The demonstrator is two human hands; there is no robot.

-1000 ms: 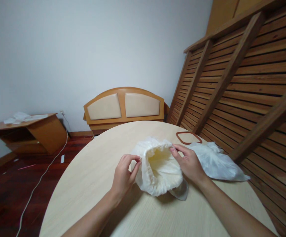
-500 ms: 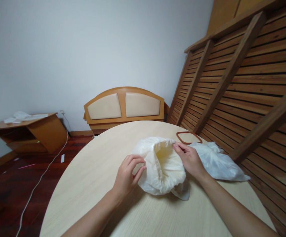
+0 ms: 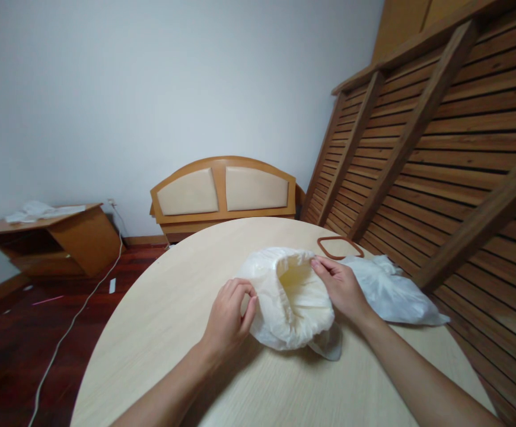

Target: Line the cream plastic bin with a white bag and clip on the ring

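Both our hands pinch the white plastic bag [image 3: 291,302] mid-desk [image 3: 160,332], left hand [image 3: 229,317] and right hand [image 3: 340,287] on opposite rims, apparently keeping its mouth spread, brown frame [image 3: 340,247] just beyond.

Milky white, half see-through bag [image 3: 291,308], creamy yellow inside. Second bag [image 3: 391,290]: cooler, bluish white. Pale beige table [image 3: 160,332] with fine straight grain. Reddish-brown ring [image 3: 340,247]. Honey-orange headboard [image 3: 223,193] with two cream panels. Brown slats [image 3: 454,154], dark gaps striping them. Grey-white wall [image 3: 151,89]. Dark red floor [image 3: 13,344], crossed by white cable [image 3: 77,314]. Orange-brown stand [image 3: 53,240].
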